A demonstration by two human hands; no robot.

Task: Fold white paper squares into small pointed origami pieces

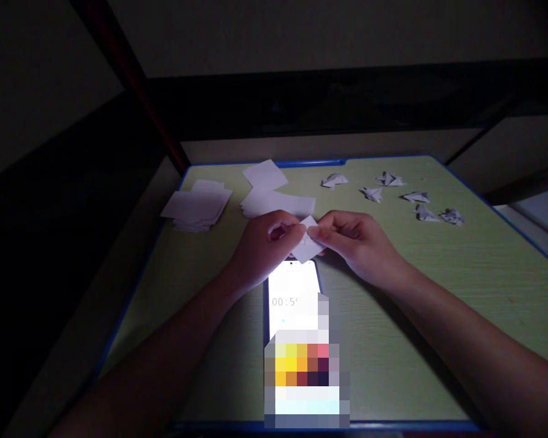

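Between my two hands is a small folded piece of white paper (pixel 305 249), turned so that it looks like a diamond. My left hand (pixel 270 240) pinches its left side, thumb on top. On the right side, my right hand (pixel 354 237) grips the same paper between thumb and fingers. Both thumbs press near the middle of the paper, where some creases show. The fingers beneath the paper are mostly hidden. Just below the hands lies a lit phone (pixel 295 286) with timer digits on its screen; its lower part is blurred out by pixel blocks.
Loose white sheets lie in a stack (pixel 198 207) at the left and a spread pile (pixel 278 202) behind my hands, with one square sheet (pixel 265 175) beyond. Several folded paper figures (pixel 372 194) sit at the back right. The green table (pixel 438 316) has a blue edge.
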